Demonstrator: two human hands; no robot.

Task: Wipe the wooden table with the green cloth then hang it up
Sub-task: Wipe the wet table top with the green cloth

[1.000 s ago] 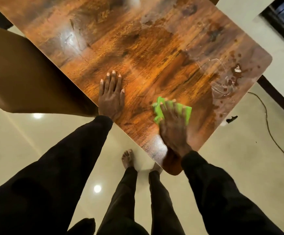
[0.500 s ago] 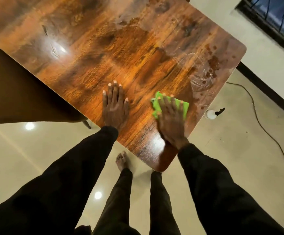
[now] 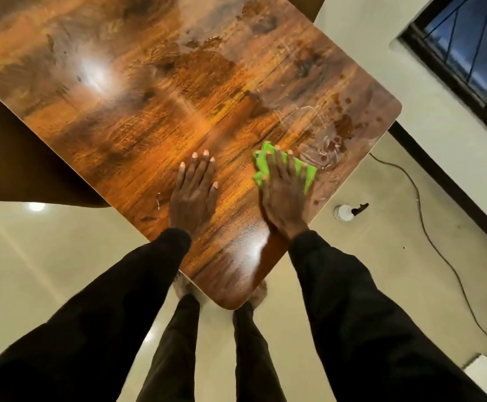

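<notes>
"Green cloth (image 3: 262, 165): location and lie?"

"On the wooden table (image 3: 149, 111), in the corner area nearest the person, close to the right-hand edge. It is bunched, not flat. Its long axis runs roughly side to side in the head view, crosswise to the fingers on top of it, and the right end sits slightly nearer the person. Green shows past the fingertips and on both sides of the hand."

"Right hand (image 3: 284, 195)?"

"Palm down on the cloth, fingers straight and a little spread, pressing it to the surface. Nothing is curled around it or pinching it. The black-sleeved forearm reaches in from the lower right, and the fingers point away and slightly left."

"Left hand (image 3: 194, 195)?"

"Flat on bare wood, just left of the right hand and clear of the cloth. The fingers are straight and close together with the thumb set out to the side. It holds nothing."

"Surface condition?"

"Wet streaks and dark spots (image 3: 341, 132) lie just beyond the cloth, toward the far right corner. A bright glare patch shows farther left."

"Surroundings?"

"A white spray bottle (image 3: 343, 212) lies on the floor beside the table's right edge, and a cable (image 3: 428, 230) trails past it."
</notes>
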